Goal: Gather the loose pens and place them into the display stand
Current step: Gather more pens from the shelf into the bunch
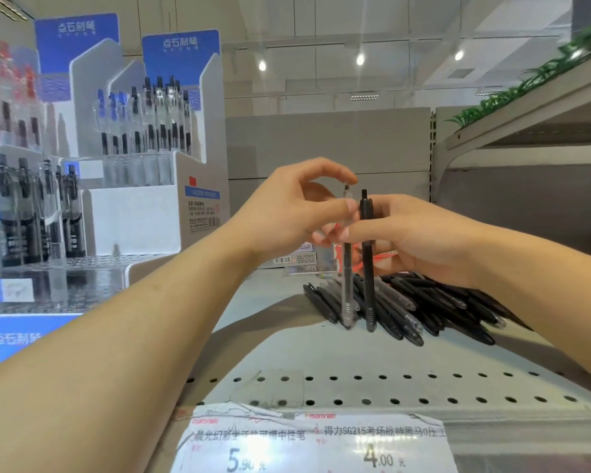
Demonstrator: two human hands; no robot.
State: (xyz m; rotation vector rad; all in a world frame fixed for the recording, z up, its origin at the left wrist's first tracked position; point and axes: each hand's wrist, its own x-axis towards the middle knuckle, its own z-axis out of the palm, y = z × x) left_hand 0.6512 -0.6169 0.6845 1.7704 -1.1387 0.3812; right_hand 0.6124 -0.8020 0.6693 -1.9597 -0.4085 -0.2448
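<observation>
Head view: left hand [287,206] pinches the clear pen [347,268], right hand [420,233] seemingly pinches the black pen [367,268]; keep both upright, tips level, above the pile [423,302].

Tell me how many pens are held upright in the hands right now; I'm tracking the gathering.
2: a clear pen pinched by the left hand, and a black pen beside it in the right hand.

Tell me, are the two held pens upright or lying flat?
Upright: the clear pen and the black pen hang vertically, tips down, above the pile.
</observation>
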